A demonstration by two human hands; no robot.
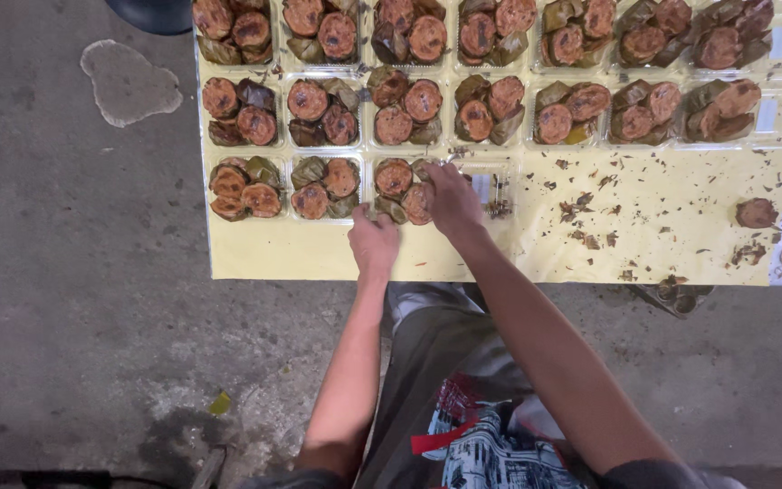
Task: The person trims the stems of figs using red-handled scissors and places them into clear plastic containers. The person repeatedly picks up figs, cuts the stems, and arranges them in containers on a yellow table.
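Your left hand [374, 243] curled at clear tray [403, 192] near edge; grip unclear. Your right hand [451, 199] pressed on leaf-wrapped cake [417, 203], yellow table [319, 254].

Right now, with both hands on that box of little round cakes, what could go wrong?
The clear box under the left hand and right hand looks full, so a leaf-wrapped cake might get squashed or pop out. The filled boxes beside it sit very close, so a bump could shove them. One loose cake lies near the edge of the yellow table and might roll off.
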